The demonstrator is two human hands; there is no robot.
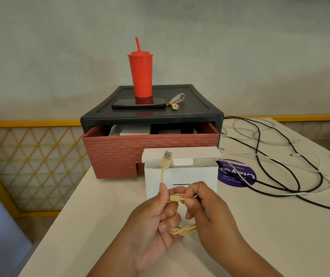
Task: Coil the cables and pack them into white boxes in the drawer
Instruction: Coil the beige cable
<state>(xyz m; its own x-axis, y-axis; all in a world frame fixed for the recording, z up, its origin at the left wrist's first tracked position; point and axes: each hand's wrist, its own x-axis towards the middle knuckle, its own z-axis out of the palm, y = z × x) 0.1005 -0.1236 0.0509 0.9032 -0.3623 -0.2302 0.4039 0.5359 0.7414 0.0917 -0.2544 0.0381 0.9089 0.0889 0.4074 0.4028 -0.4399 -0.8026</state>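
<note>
My left hand [156, 222] pinches the beige cable [182, 231], its USB plug [167, 156] sticking up above my thumb. My right hand [207, 212] grips the cable's other end beside it, and the coiled loops hang between both palms. Just beyond my fingers stands an open white box [192, 176]. Past it the drawer [120, 150] is partly out. Loose cables [292, 176] lie right of my right hand.

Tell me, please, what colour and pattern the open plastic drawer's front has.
The plastic drawer front is reddish-brown with a raised brick-like pattern, clearest in the head view.
</note>
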